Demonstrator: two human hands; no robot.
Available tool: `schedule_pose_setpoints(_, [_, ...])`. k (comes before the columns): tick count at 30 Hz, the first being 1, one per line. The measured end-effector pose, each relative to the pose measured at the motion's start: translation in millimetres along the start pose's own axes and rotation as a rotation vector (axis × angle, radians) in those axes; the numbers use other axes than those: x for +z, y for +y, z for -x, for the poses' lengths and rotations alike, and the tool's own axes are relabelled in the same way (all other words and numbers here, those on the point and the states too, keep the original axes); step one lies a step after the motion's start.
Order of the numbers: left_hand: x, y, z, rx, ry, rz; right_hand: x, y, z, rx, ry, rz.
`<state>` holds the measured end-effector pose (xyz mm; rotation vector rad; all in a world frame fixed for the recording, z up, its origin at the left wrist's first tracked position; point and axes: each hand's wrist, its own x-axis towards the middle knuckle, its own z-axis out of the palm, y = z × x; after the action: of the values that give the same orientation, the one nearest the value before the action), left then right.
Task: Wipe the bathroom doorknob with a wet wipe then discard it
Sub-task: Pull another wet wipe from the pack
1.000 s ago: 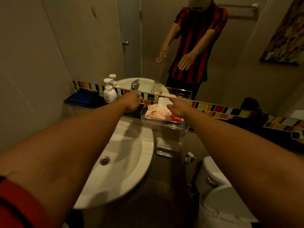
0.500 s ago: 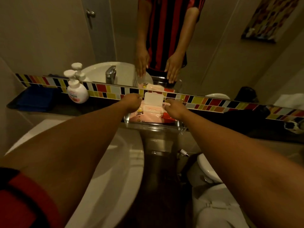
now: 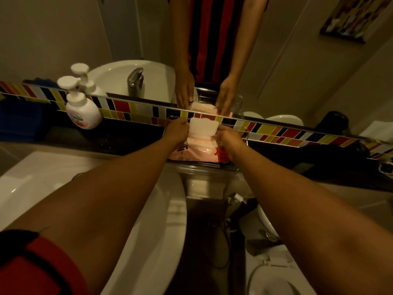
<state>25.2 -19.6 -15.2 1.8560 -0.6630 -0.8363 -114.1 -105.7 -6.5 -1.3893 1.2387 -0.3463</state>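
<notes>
White and square, the plastic flip lid [image 3: 203, 126] of the soft pink wet-wipe pack [image 3: 197, 149] stands upright between both hands. The left hand [image 3: 176, 133] pinches the lid's left edge with curled fingers, and the right hand [image 3: 228, 138] presses against its right edge and the pack beneath; whether those fingers are closed on anything, I cannot tell. No loose wipe shows in either hand. The pack lies flat inside a clear plastic tray [image 3: 204, 165], filling most of it, red print showing at its right end under the right wrist. The tray sits on the dark ledge [image 3: 127, 141] against the strip of coloured mosaic tiles [image 3: 276, 130]. Left of the pack on that ledge stands a white pump soap bottle [image 3: 81, 107]. In front and to the pack's left is the white basin [image 3: 157, 209]; in front and to its right, the white toilet [image 3: 276, 271].
</notes>
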Motion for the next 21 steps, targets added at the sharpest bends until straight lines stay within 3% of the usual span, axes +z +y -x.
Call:
schedule_pose_setpoints(3, [-5, 1, 2, 0.037, -0.044, 0.038, 1, -2, 3, -0.011, -0.023, -0.079])
schedule_pose_setpoints(10, [-5, -14, 12, 0.130, -0.113, -0.299, -6, 9, 14, -0.045, -0.067, -0.029])
schedule_pose_setpoints(15, [4, -27, 15, 0.255, -0.116, -0.615, -12, 24, 16, -0.180, -0.111, 0.422])
schedule_pose_setpoints(21, [7, -33, 13, 0.248, -0.152, -0.738, -12, 41, 17, -0.335, -0.195, 0.770])
